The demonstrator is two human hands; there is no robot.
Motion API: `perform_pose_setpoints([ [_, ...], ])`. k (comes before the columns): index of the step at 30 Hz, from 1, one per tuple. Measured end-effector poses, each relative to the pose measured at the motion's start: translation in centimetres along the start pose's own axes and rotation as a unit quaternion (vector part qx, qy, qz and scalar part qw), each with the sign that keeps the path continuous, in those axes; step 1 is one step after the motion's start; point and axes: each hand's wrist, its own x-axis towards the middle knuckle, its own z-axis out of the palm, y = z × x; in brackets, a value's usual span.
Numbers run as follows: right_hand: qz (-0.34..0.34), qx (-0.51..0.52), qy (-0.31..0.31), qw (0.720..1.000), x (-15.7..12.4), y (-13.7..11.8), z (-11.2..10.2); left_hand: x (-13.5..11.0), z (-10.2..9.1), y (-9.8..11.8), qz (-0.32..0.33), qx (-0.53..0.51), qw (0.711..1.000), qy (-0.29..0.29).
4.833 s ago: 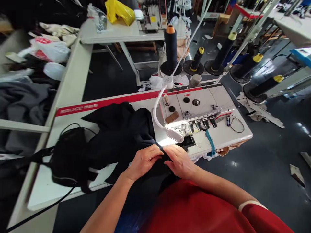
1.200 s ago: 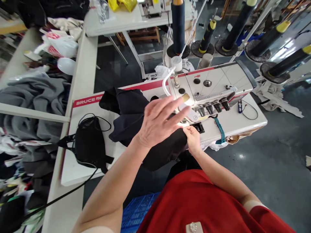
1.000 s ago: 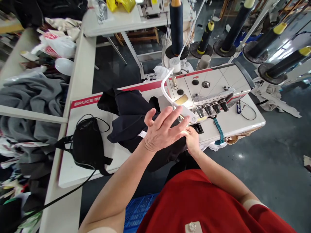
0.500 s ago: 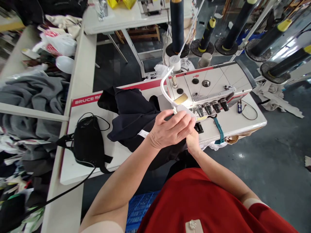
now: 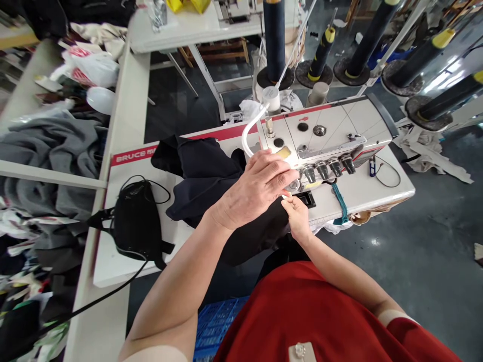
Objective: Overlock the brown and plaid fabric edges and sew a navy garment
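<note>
My left hand [image 5: 256,190] reaches over the front of a white overlock sewing machine [image 5: 332,125], its fingers curled over the end of a white gooseneck lamp [image 5: 247,136]. The lamp's head is hidden beneath that hand. Just below and to the right, my right hand [image 5: 298,217] pinches a small white piece [image 5: 285,197] between thumb and forefinger; what it is cannot be made out. Dark navy cloth [image 5: 206,188] lies on the machine table [image 5: 181,241] under my left hand and drapes over the front edge.
A black pouch [image 5: 138,218] with a cord lies at the table's left. Cones of dark thread [image 5: 274,40] stand behind the machine. Tweezers or snips with a blue handle [image 5: 373,167] rest at right. A bin of grey cloth [image 5: 49,151] flanks the left side; a blue crate [image 5: 219,322] sits below.
My left hand has moved slightly left and up with the lamp, whose neck bends further left. My right hand, earlier partly covered, now shows with a white piece at its fingertips.
</note>
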Motion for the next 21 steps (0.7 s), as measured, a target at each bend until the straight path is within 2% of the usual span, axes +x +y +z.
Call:
perform_pose_setpoints([
  [4, 0.020, 0.017, -0.014, 1.000, -0.2, -0.2, -0.1, -0.8, 0.4, 0.0, -0.020, 0.020, 0.999, 0.021],
  [7, 0.025, 0.020, -0.017, 0.999, -0.2, -0.3, -0.1, -2.0, 1.1, 0.5, -0.066, 0.074, 0.989, 0.107],
  [10, 0.008, 0.027, -0.020, 0.999, -0.2, -0.3, 0.0, -2.8, 1.9, 1.4, -0.048, 0.170, 0.970, 0.165],
  [13, -0.022, 0.067, -0.025, 0.997, -0.3, -0.2, 0.0, -3.0, 2.0, 2.1, -0.030, 0.219, 0.959, 0.176],
  [19, -0.033, 0.088, -0.028, 0.995, -0.4, -0.1, 0.1, -2.9, 1.7, 2.2, -0.065, 0.212, 0.948, 0.227],
  [21, -0.033, 0.094, -0.027, 0.995, -0.4, -0.1, 0.1, -3.0, 1.8, 2.2, -0.054, 0.196, 0.956, 0.211],
])
